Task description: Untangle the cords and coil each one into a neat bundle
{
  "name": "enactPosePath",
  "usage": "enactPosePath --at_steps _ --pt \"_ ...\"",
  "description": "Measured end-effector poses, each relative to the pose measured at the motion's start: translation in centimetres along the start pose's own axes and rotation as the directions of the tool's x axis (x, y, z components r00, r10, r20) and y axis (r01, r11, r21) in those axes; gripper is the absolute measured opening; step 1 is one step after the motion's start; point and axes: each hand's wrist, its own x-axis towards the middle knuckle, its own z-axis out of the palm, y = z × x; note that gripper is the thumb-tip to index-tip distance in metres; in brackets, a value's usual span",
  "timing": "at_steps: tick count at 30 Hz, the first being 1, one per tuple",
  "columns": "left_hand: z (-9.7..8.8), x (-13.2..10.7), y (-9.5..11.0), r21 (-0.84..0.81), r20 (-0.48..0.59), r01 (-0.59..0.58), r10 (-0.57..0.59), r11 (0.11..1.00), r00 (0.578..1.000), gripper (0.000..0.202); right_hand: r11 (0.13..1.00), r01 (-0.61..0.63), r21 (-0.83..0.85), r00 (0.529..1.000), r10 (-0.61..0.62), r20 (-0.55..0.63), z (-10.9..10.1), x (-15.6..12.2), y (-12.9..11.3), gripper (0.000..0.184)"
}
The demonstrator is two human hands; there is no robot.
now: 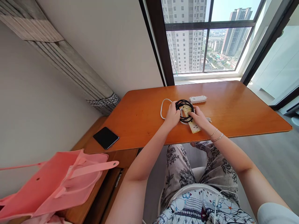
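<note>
Above the wooden table, a coil of black cable (185, 101) is held between both hands. My left hand (173, 114) has its fingers closed on the coil's left side. On the opposite side, my right hand (198, 116) grips the coil with the thumb showing across it. Behind and below the coil lies a cream-coloured power strip (194, 127) with socket holes, partly hidden by the cable and the right hand. A white cord (161, 111) loops out to the left of my left hand. Just beyond the coil rests a white power strip (198, 99).
The brown wooden table (140, 109) has its front edge right before my lap. A black tablet (106, 137) lies near its left corner. An open pink bag (58, 180) stands at the lower left. Behind the table are a window (207, 46) and a gathered curtain (77, 71).
</note>
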Motion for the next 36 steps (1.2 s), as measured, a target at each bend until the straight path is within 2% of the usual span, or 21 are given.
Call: enactPosePath --at_steps 4,7,11,16,19,21,23,26,28,30,33,36 --pt "0.1 0.9 -1.5 -0.059 0.045 0.094 -0.092 0.994 0.995 0.032 0.993 -0.008 -0.121 1.000 0.011 0.028 -0.2 0.9 -0.4 0.044" --pt "-0.1 1.5 -2.6 -0.108 0.121 0.171 -0.158 0.979 0.980 0.030 0.972 0.097 -0.214 0.994 -0.105 -0.026 -0.2 1.1 -0.5 0.053" --pt "-0.4 2.0 -3.3 -0.139 0.220 0.207 -0.174 0.968 0.960 0.036 0.914 0.242 -0.326 0.968 -0.252 0.011 0.2 2.0 -0.1 0.043" --pt "-0.6 2.7 -3.2 -0.040 0.283 0.102 -0.087 0.994 0.955 0.043 0.961 0.232 -0.149 0.962 -0.204 0.184 0.7 4.5 0.4 0.045" --pt "-0.6 3.3 -3.5 0.060 0.327 0.042 -0.060 0.997 0.943 0.044 0.981 0.160 -0.110 0.953 -0.124 0.277 0.7 5.8 0.5 0.033" --pt "-0.4 3.8 -3.9 0.112 0.332 0.032 -0.068 0.993 0.941 0.041 0.990 0.118 -0.075 0.954 -0.092 0.286 0.9 6.4 0.8 0.029" --pt "0.1 4.2 -4.3 0.119 0.261 0.041 -0.071 0.992 0.963 0.043 0.995 0.100 -0.010 0.964 -0.095 0.250 1.1 6.9 1.5 0.028" --pt "1.3 4.5 -4.9 0.059 0.042 0.109 -0.111 0.992 0.993 0.053 0.991 0.096 0.098 0.985 -0.108 0.133 1.5 7.2 2.7 0.028" --pt "2.4 4.3 -5.1 -0.024 -0.090 0.188 -0.189 0.982 0.978 0.057 0.984 0.099 0.146 0.995 -0.100 0.002 1.6 7.3 3.4 0.030" --pt "3.7 3.8 -5.1 -0.150 -0.163 0.256 -0.279 0.955 0.946 0.060 0.983 0.101 0.151 0.985 -0.077 -0.157 1.6 7.3 3.9 0.031" --pt "5.6 2.8 -4.5 -0.366 -0.153 0.302 -0.377 0.880 0.913 0.044 0.986 0.091 0.141 0.944 -0.041 -0.327 1.4 7.1 4.2 0.030" --pt "6.5 2.2 -3.7 -0.546 -0.023 0.341 -0.421 0.765 0.907 0.012 0.986 0.093 0.142 0.935 -0.037 -0.353 1.3 6.7 4.2 0.031"
